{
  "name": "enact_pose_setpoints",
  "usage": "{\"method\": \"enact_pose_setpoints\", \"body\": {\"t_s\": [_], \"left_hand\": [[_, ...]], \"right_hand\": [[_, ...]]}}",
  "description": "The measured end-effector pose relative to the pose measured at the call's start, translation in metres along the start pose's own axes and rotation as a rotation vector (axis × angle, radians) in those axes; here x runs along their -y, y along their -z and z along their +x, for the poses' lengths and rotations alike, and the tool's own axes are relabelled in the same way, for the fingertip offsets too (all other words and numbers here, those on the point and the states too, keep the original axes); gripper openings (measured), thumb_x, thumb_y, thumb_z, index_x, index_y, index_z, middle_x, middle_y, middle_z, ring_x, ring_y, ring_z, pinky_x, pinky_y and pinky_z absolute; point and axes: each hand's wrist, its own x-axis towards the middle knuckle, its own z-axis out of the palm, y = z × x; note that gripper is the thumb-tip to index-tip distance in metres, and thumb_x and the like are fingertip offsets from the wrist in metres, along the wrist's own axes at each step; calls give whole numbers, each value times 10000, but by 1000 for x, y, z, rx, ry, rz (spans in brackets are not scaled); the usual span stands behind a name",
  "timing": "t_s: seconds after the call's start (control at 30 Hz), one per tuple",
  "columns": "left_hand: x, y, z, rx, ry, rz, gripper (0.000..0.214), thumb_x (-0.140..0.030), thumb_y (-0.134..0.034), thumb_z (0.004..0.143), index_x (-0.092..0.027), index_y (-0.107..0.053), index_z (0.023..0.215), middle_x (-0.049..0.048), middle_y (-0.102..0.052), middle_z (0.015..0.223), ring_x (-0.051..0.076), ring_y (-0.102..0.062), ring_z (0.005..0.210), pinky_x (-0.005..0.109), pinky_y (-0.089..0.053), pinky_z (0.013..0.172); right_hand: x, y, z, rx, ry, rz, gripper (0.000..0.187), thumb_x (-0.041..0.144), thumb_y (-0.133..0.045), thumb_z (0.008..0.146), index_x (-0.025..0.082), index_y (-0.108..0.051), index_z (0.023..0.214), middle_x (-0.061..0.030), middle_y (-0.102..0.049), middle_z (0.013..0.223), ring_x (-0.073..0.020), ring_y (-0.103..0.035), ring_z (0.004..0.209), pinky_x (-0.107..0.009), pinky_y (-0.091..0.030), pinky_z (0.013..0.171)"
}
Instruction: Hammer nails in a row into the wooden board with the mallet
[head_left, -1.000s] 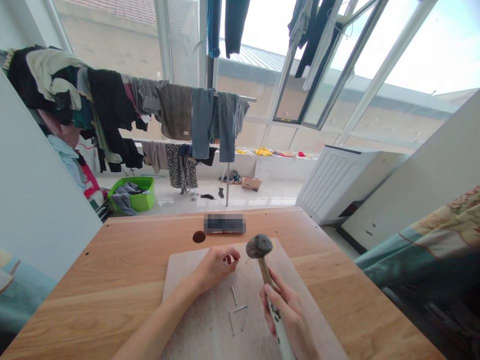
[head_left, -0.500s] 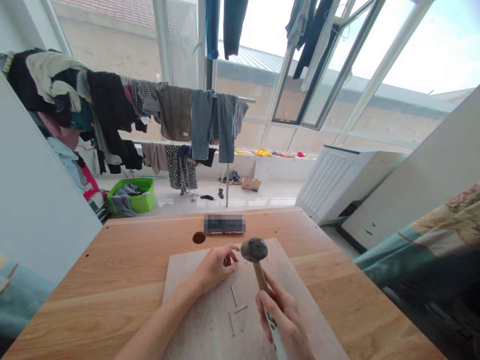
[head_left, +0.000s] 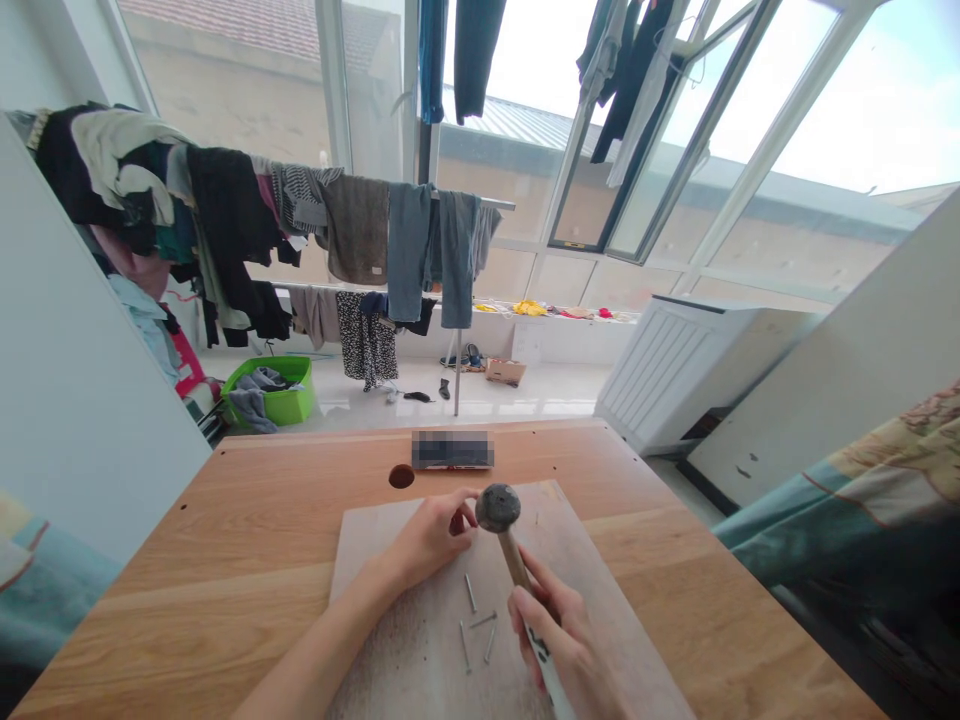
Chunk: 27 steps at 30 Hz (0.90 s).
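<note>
My right hand (head_left: 559, 620) is wrapped round the handle of a rubber mallet (head_left: 498, 508), which has a dark rounded head, a wooden shaft and a white lower grip. The mallet head is close beside the fingertips of my left hand (head_left: 439, 535). My left thumb and fingers are pinched together over a pale wooden board (head_left: 390, 640); whatever they hold is hidden by the fingers and the head. Several loose nails (head_left: 470, 593) lie on the board between my hands. One thin nail (head_left: 537, 518) seems to stand upright in the board, right of the mallet head.
The board lies on a wooden table (head_left: 247, 560) with a round hole (head_left: 401, 476). A dark, blurred-out box (head_left: 453, 450) rests behind the board. Beyond the table are a clothes rack with laundry (head_left: 360, 230), a green basket (head_left: 292, 402) and a white cabinet (head_left: 660, 370).
The mallet head has moved left and slightly down, nearer my left fingertips, uncovering the upright nail. My left hand keeps its pinch in nearly the same place.
</note>
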Motion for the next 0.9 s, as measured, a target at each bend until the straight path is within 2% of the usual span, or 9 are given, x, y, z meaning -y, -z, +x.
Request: {"method": "enact_pose_setpoints", "body": {"t_s": [0.17, 0.3, 0.4, 0.5, 0.6, 0.67, 0.73, 0.83, 0.9], "left_hand": [[-19, 11, -17, -54, -74, 301, 269, -45, -647, 791, -187, -616, 1018, 20, -675, 969, 153, -646, 791, 252, -509, 714], [-44, 13, -44, 170, -430, 702, 152, -59, -608, 899, -184, -599, 986, 50, -698, 973, 209, -667, 927, 319, -495, 825], [-58, 5, -57, 262, -581, 877, 118, -83, -615, 931, -157, -606, 1022, 53, -707, 882, 215, -674, 868, 326, -481, 784], [-63, -2, -60, 222, -634, 988, 70, -87, -620, 932, -138, -628, 979, 34, -674, 744, 210, -646, 720, 337, -458, 696], [-61, -3, -59, 193, -684, 1018, 53, -89, -628, 921, -140, -635, 912, 32, -654, 733, 212, -626, 698, 343, -455, 678], [-54, 0, -57, 209, -663, 971, 63, -89, -629, 908, -151, -640, 900, 40, -660, 770, 218, -631, 728, 342, -472, 701], [-44, 4, -54, 169, -539, 820, 129, -58, -606, 890, -167, -660, 935, 46, -681, 833, 209, -646, 761, 321, -492, 725], [-26, 7, -44, -45, -206, 413, 270, -21, -554, 869, -194, -701, 1016, 45, -717, 946, 169, -675, 824, 259, -512, 762], [-16, 8, -36, -173, -33, 182, 246, -57, -558, 869, -192, -720, 995, 37, -735, 940, 159, -679, 831, 242, -515, 777]], "right_hand": [[-6, 3, 2, -10, -24, 49, 715, 562, -703, 857, 169, -569, 1440, 48, -597, 661, -64, -463, 352, -181, -364, 326], [-14, 6, 6, -80, 8, 57, 784, 615, -713, 829, 162, -554, 1448, 58, -577, 624, -69, -450, 335, -174, -354, 290], [-20, 8, 8, -127, 35, 64, 768, 624, -712, 828, 165, -577, 1428, 56, -583, 626, -55, -425, 323, -167, -357, 280], [-24, 9, 9, -131, 47, 80, 737, 633, -708, 830, 176, -607, 1399, 58, -576, 622, -49, -423, 312, -160, -351, 273], [-26, 10, 10, -136, 52, 91, 727, 624, -709, 835, 180, -603, 1401, 61, -572, 620, -51, -432, 301, -158, -345, 267], [-26, 11, 10, -139, 51, 100, 737, 617, -717, 832, 181, -592, 1412, 59, -579, 628, -53, -438, 299, -160, -345, 267], [-25, 11, 10, -130, 50, 105, 734, 614, -721, 831, 180, -596, 1410, 59, -579, 635, -51, -444, 305, -161, -350, 276], [-19, 8, 7, -123, 40, 111, 715, 605, -727, 830, 180, -613, 1393, 57, -583, 640, -47, -451, 315, -159, -355, 290], [-15, 5, 5, -132, 23, 109, 708, 591, -731, 833, 182, -610, 1398, 54, -591, 637, -46, -453, 318, -157, -354, 297]]}}
